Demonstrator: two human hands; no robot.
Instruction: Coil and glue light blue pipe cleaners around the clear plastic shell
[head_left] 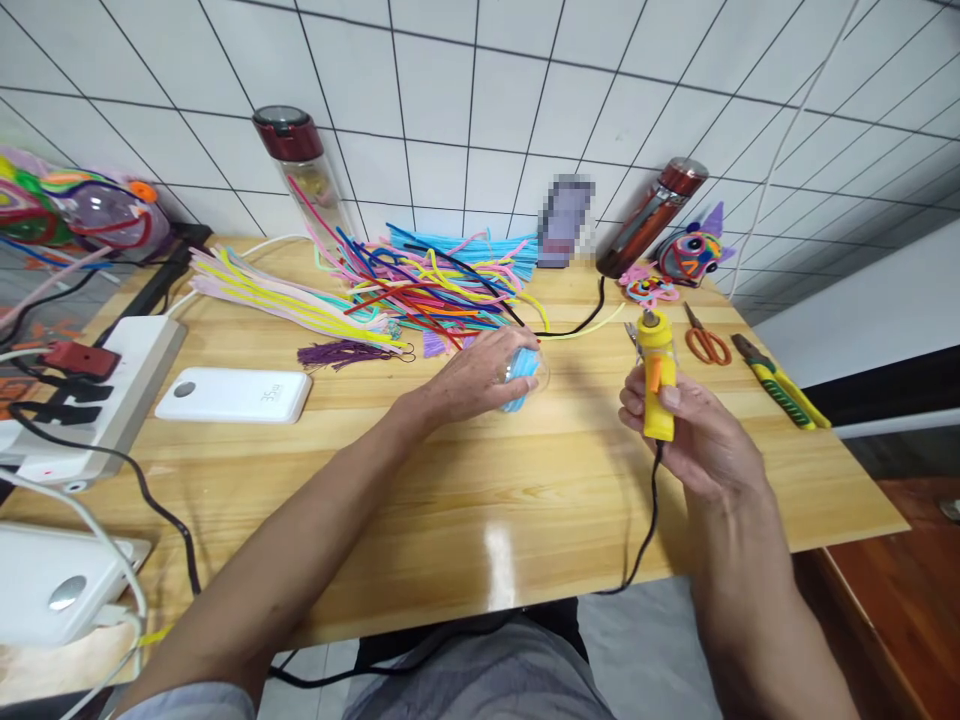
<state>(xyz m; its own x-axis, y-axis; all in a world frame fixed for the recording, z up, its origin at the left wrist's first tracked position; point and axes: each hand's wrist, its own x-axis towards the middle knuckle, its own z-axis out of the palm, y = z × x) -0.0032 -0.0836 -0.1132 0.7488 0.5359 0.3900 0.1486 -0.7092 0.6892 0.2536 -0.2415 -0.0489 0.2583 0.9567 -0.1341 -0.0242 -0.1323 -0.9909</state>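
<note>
A yellow glue gun (658,375) with an orange trigger is held above the right part of the desk (450,530), its nozzle end directed away from the person. Its handle is gripped by the right hand (701,435), with the thumb laid along one side and the other fingers curled round the opposite side. From the handle's base a black cord (654,515) is led down past the desk's front edge. Near the middle of the desk, a clear rounded piece with a light blue part (516,392) is grasped from above by the left hand (487,368); much of it is covered by the fingers, so its full shape cannot be told.

Just behind the left hand, a tangle of many-coloured pipe cleaners (442,285) is heaped, and to its left a pale pink and yellow bundle (289,300) is laid near a purple tassel (341,354). Beyond the glue gun a pink looped ornament (649,287) is seen beside a fish-like figure (684,255). On the right, orange-handled scissors (709,347) and green-and-yellow pliers (780,383) are laid out. On the left, a white power bank (232,395) is placed near a power strip (135,395) into which plugs are fitted. Toward the tiled wall (435,90), a clear bottle with a dark red lid (289,135) and a reddish-brown flask (651,220) are stood, with a pixelated object (566,220) between them.
</note>
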